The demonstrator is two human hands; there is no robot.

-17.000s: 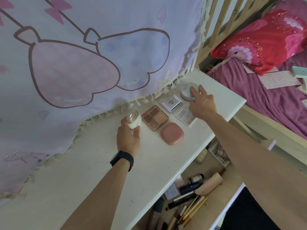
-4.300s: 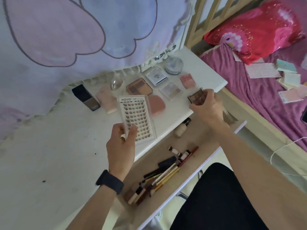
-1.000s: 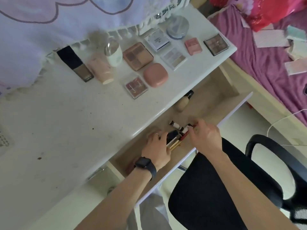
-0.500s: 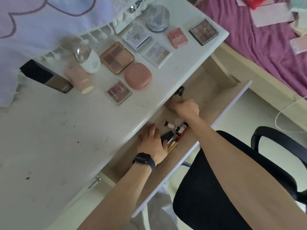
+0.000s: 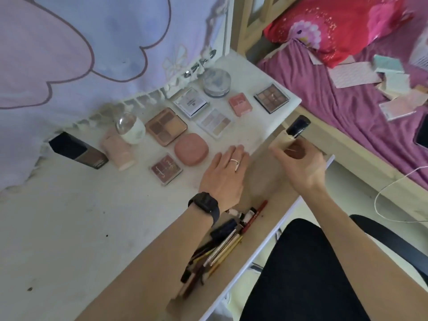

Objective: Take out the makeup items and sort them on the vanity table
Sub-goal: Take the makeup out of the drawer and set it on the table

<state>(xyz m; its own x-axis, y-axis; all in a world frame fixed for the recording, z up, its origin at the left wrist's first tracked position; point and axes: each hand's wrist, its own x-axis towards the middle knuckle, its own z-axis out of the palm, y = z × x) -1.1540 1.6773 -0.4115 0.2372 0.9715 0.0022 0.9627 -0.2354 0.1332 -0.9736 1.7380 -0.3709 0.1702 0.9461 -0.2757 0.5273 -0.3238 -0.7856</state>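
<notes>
Foundation bottle (image 5: 283,140) gripped in the right hand (image 5: 301,169); left hand (image 5: 223,176) flat beside it.

Head camera, single view, worn by you. Faces forward and steeply down over the vanity table (image 5: 81,228) and its open drawer (image 5: 262,181), at arm's reach. Curtain (image 5: 92,42) fills the top left; bed (image 5: 324,100) lies at right. Your left hand (image 5: 223,174) and your right hand (image 5: 301,167), which grips a foundation bottle (image 5: 283,141), sit mid-frame.
</notes>
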